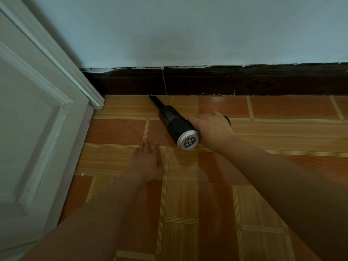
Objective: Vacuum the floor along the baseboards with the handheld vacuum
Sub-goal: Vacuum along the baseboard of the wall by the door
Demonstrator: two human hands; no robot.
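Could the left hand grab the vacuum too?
Probably yes. The left hand lies flat on the floor close to the silver back end of the vacuum, with only bare tiles between.

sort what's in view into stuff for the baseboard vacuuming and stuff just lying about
For the job: handheld vacuum, right hand gripping it, baseboard at its nozzle tip, tiled floor.
Just there: door, wall, left hand resting flat on the floor.
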